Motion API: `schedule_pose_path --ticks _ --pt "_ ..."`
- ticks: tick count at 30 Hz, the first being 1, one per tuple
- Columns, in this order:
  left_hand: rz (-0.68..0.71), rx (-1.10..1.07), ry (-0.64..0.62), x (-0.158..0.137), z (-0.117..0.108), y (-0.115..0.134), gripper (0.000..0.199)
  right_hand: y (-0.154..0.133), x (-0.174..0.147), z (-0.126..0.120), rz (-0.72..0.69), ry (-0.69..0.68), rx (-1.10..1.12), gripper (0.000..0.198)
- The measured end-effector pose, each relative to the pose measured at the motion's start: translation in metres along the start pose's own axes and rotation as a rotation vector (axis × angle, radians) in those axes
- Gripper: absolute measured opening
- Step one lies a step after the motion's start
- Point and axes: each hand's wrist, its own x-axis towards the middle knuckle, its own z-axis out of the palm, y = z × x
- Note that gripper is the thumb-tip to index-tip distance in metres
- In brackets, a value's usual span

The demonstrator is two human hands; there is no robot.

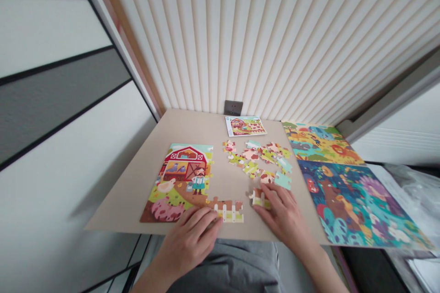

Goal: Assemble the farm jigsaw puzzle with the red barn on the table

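From my end, the joined barn section (pixel 178 176) fills the left of the surface (pixel 127 192), its fence row (pixel 228 213) reaching rightward; many loose pieces (pixel 250 154) lie unplaced. My right hand (pixel 283 213) has its fingers closed on a fence piece (pixel 260 198), apart from that row. My left hand (pixel 194 233) rests on the section's lower edge, fingers together, grip unclear.

The light is bright and soft, and the far wall (pixel 223 32) looks pale. A dim grey shadow lies on the left panel (pixel 68 169), beside the table (pixel 127 197). Colours on the puzzle (pixel 178 171) show well, but tiny bits look fuzzy. Near the edges, things stretch and lean. The plastic (pixel 412 185) at the right is blurry.
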Motion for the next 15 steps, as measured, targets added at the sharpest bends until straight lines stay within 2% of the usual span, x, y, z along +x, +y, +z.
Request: schedule_pose_path --ticks 3,6,11,15 --pt "0.000 -0.005 0.013 -0.003 -0.008 -0.002 0.030 -0.005 -0.007 -0.003 -0.051 -0.103 0.086 0.060" --pt "-0.075 0.060 0.039 -0.013 -0.029 -0.019 0.034 -0.011 -0.010 -0.001 -0.042 -0.135 0.140 0.058" --pt "-0.340 0.268 0.027 -0.046 -0.066 -0.089 0.044 -0.015 -0.009 0.002 -0.021 -0.110 0.151 0.055" --pt "-0.473 0.265 -0.038 -0.070 -0.074 -0.136 0.047 -0.016 -0.012 0.003 0.002 -0.098 0.138 0.054"
